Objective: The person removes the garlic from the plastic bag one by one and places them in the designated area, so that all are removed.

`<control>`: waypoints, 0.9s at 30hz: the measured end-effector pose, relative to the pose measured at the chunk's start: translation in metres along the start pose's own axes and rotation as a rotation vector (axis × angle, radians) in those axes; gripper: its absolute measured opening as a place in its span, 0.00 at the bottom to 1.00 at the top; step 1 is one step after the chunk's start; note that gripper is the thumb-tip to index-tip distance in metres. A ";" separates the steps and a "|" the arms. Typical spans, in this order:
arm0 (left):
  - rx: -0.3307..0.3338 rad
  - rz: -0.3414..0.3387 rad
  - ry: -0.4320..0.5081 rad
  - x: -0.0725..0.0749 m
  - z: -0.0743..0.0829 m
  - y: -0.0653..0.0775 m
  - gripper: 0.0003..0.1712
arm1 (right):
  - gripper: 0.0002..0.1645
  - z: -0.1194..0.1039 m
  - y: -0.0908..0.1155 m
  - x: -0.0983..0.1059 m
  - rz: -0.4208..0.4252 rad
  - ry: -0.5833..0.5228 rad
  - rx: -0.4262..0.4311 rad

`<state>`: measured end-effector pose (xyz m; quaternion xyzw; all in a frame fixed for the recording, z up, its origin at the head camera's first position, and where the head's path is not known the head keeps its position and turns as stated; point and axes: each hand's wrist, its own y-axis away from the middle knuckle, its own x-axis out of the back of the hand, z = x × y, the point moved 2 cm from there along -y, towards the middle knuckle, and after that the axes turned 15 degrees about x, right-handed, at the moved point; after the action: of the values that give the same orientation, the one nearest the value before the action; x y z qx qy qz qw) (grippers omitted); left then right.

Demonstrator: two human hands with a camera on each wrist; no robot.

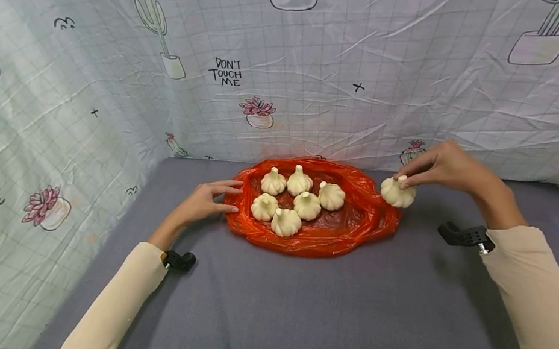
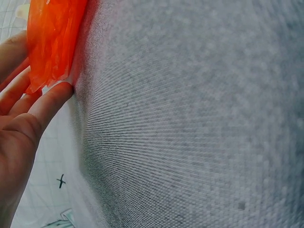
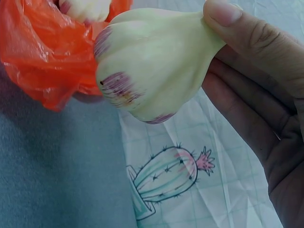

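Several pale garlic bulbs (image 1: pixel 307 206) sit in an open red plastic bag (image 1: pixel 309 247) with its rim spread wide. My right hand (image 1: pixel 448 166) pinches another garlic bulb (image 3: pixel 152 64) by its stem between thumb and fingers. This bulb hangs just beyond the bag's right end and shows purple streaks in the right wrist view. At the bag's left end, my left hand (image 1: pixel 202 201) touches the rim with fingers fairly straight. The left wrist view has its thumb (image 2: pixel 52 102) at the lower edge of the red plastic, other fingers partly behind it.
The bag lies on a grey cloth-covered table (image 1: pixel 289 322), near its back edge. Behind and at the left hangs a pale printed curtain (image 1: pixel 305 81) with cactus drawings. A black wrist mount (image 1: pixel 462 234) juts from the right sleeve, another black mount (image 1: pixel 180 261) from the left.
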<state>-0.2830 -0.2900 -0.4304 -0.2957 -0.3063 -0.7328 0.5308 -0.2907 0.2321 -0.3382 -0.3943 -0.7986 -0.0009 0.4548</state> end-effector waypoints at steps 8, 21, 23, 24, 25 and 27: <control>0.007 -0.006 0.005 0.001 -0.001 -0.001 0.28 | 0.10 0.004 0.004 0.008 0.017 0.046 -0.041; 0.008 -0.006 -0.003 0.002 0.000 -0.004 0.29 | 0.11 0.013 0.009 0.015 0.043 0.082 -0.122; 0.009 -0.007 -0.005 0.002 0.000 -0.004 0.29 | 0.11 0.014 0.010 0.016 0.046 0.086 -0.130; 0.011 -0.009 -0.006 0.002 0.000 -0.004 0.28 | 0.11 0.015 0.010 0.017 0.046 0.091 -0.135; 0.013 -0.010 -0.007 0.002 0.000 -0.004 0.28 | 0.12 0.016 0.010 0.017 0.047 0.091 -0.143; 0.018 -0.012 -0.011 0.002 0.000 -0.003 0.28 | 0.12 0.017 0.011 0.018 0.050 0.096 -0.162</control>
<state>-0.2866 -0.2903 -0.4289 -0.2930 -0.3178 -0.7314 0.5274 -0.3011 0.2573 -0.3392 -0.4489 -0.7631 -0.0729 0.4591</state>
